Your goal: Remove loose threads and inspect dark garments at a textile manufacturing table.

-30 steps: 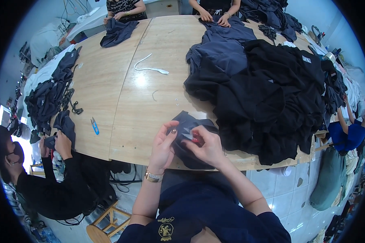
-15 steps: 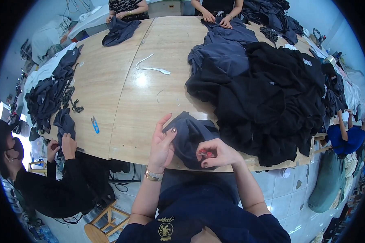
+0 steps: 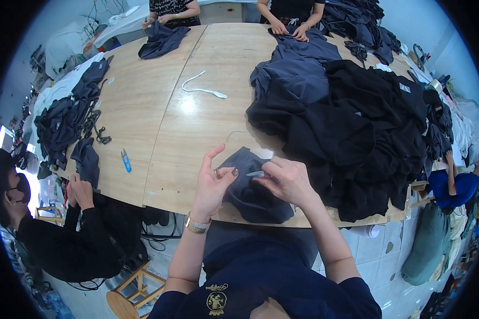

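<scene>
My right hand (image 3: 288,181) is closed round thread snips (image 3: 256,174) with red handles; their pale blades point left, toward my left thumb. My left hand (image 3: 213,186) has its index finger raised while the thumb meets another finger in a pinch. Whatever is in that pinch is too small to make out. Beneath both hands lies a crumpled dark grey garment (image 3: 255,207) at the table's near edge, partly covered by them.
Black garments (image 3: 330,138) are heaped to the right, beside grey ones (image 3: 295,80). A white strip (image 3: 205,91) and blue thread snips (image 3: 125,160) lie on the wooden table (image 3: 165,154). Co-workers handle dark cloth at the left and far edges. A wooden stool (image 3: 135,290) stands lower left.
My right hand has turned, and the snips' blades now point out toward my left hand. My left thumb has come against a finger. The co-worker at left has brought both hands together.
</scene>
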`<state>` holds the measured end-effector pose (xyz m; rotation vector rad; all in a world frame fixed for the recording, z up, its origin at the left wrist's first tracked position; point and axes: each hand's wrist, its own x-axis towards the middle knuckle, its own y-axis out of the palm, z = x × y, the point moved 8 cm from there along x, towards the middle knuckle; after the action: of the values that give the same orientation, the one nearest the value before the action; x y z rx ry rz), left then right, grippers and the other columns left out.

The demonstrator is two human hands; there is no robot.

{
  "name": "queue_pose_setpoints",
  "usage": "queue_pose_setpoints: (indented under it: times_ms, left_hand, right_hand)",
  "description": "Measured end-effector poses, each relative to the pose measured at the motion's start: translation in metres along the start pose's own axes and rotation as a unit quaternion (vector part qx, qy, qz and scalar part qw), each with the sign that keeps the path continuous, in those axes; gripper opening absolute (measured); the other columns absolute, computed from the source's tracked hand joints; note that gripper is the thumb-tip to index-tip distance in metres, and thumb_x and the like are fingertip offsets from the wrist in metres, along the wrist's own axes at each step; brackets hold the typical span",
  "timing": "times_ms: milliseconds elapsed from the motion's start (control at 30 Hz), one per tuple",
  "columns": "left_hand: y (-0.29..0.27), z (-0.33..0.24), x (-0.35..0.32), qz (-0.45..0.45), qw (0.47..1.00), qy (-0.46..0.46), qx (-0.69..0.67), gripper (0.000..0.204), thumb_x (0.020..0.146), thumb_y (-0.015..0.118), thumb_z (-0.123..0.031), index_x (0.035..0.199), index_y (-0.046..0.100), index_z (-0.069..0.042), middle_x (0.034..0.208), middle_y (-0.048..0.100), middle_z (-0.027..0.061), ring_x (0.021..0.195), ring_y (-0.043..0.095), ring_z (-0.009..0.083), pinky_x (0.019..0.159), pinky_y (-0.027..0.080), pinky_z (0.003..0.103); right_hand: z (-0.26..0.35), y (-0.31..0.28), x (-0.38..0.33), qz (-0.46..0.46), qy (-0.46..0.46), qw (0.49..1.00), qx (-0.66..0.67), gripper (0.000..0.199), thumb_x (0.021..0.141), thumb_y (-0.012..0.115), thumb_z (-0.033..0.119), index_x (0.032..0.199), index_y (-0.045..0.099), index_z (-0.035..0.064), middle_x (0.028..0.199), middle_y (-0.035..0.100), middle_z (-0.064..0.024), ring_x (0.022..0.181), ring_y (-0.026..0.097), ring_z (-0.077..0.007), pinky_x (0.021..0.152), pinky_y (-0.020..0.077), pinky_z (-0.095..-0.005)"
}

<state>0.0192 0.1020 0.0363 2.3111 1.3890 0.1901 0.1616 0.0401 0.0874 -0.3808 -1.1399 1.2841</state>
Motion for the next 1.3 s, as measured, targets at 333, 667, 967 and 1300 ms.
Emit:
queue_pose_setpoints:
  times_ms: [333,667,967,1300]
  left_hand:
    - [-0.001,0.0,0.001,0.019,0.999,-0.005,0.037,0.065,0.083,0.06,0.004,0.137,0.027,-0.007,0.08,0.061,0.0027,0.069,0.052,0.0019,0.058,0.041,0.014]
    - [-0.002,0.002,0.002,0.037,0.998,-0.007,0.051,0.065,0.082,0.06,0.006,0.137,0.027,-0.007,0.082,0.062,0.0046,0.073,0.055,0.0034,0.064,0.046,0.016]
    - [-0.008,0.016,0.002,-0.024,0.998,-0.004,-0.063,0.06,0.084,0.056,0.008,0.136,0.027,-0.007,0.088,0.063,0.0076,0.077,0.058,0.0065,0.067,0.048,0.018]
    - [-0.015,0.019,-0.002,-0.059,0.993,0.032,-0.093,0.057,0.086,0.055,0.007,0.134,0.029,-0.008,0.095,0.062,0.008,0.085,0.058,0.0084,0.077,0.048,0.021]
  right_hand:
    - [0.013,0.002,0.004,0.041,-0.081,0.99,-0.104,0.024,0.075,0.068,0.027,0.077,0.05,0.0118,0.07,0.049,-0.0035,0.064,0.056,-0.0192,0.055,0.0424,-0.0314]
    - [0.017,0.004,0.006,0.057,-0.103,0.987,-0.106,0.024,0.072,0.069,0.027,0.079,0.051,0.0119,0.069,0.05,-0.0033,0.065,0.057,-0.0198,0.054,0.0429,-0.0321]
    - [-0.025,0.034,-0.019,-0.049,0.253,0.891,0.373,0.029,0.077,0.073,0.019,0.084,0.051,0.0012,0.062,0.044,0.0004,0.055,0.036,-0.0063,0.05,0.0331,-0.0212]
    - [-0.051,0.019,-0.032,-0.219,0.291,0.847,0.388,0.016,0.094,0.048,0.012,0.08,0.051,0.0053,0.06,0.042,0.005,0.053,0.036,-0.0006,0.047,0.0276,-0.0169]
